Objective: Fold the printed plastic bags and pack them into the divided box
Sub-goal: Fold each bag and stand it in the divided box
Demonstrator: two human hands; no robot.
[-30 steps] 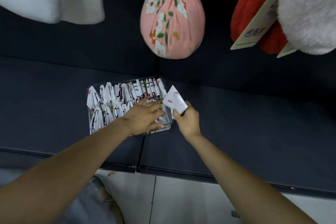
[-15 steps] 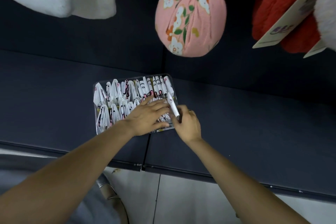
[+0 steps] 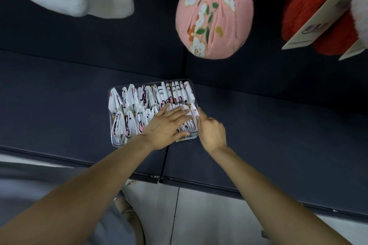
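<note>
The clear, divided plastic box (image 3: 115, 141) on the dark cushion looks nearly full of folded printed bags, and the right hand (image 3: 211, 133) pinches one more white folded bag (image 3: 194, 112) into its right end while the left hand (image 3: 165, 127) presses flat, fingers straight, on the packed rows.

Folded bag (image 3: 194, 111): I held it flat above the box's right end a second ago; now it stands edge-on inside the divided box (image 3: 115, 141).
Right hand (image 3: 211, 131): I've lowered it against the box's right wall.
</note>
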